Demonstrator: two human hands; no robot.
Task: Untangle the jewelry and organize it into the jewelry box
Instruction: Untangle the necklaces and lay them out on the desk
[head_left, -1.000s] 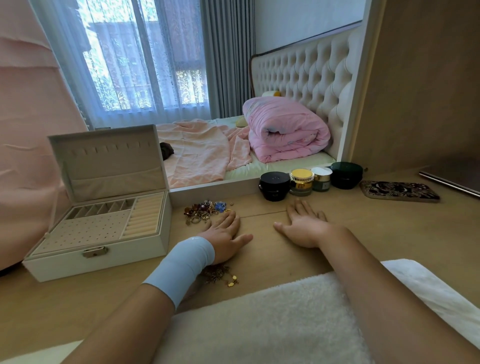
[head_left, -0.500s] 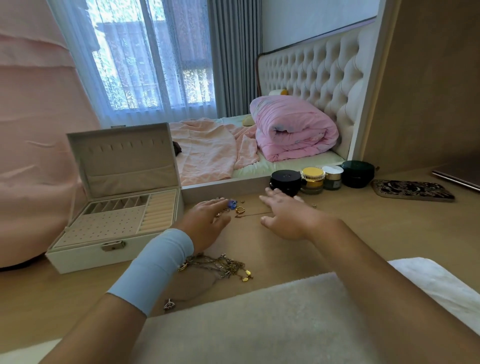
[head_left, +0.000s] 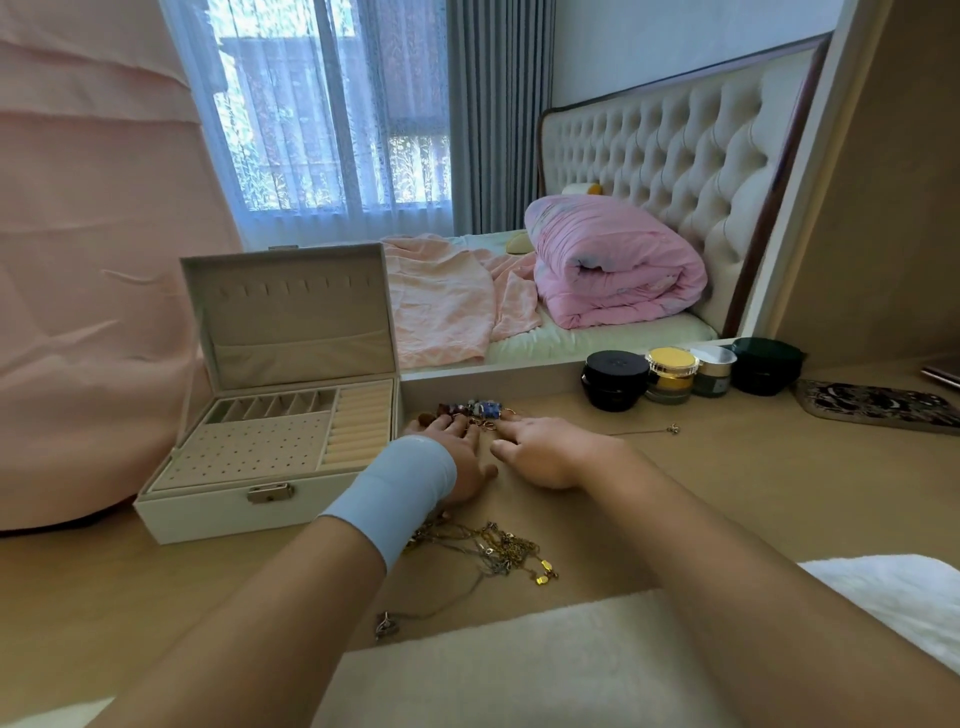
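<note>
A white jewelry box (head_left: 218, 512) stands open on the left of the wooden desk, its lid upright and its trays bare. Just right of the box lies a small heap of rings and beads (head_left: 478, 409) against the mirror's base. My left hand (head_left: 460, 449), with a light blue wrist band, lies flat with its fingertips at that heap. My right hand (head_left: 540, 449) lies beside it, fingers stretched toward the same heap. A tangle of gold and silver chains (head_left: 493, 551) lies nearer me, under my left wrist. One thin chain (head_left: 654, 430) lies apart to the right.
Several cosmetic jars (head_left: 670, 374) stand along the mirror's base at the right, with a patterned case (head_left: 878, 408) beyond them. A white fluffy cloth (head_left: 571, 665) covers the desk's near edge. The mirror (head_left: 597, 208) reflects a bed and window.
Both hands have slid forward from the middle of the desk to the heap of rings and beads by the mirror. The chain tangle under my left wrist is now uncovered.
</note>
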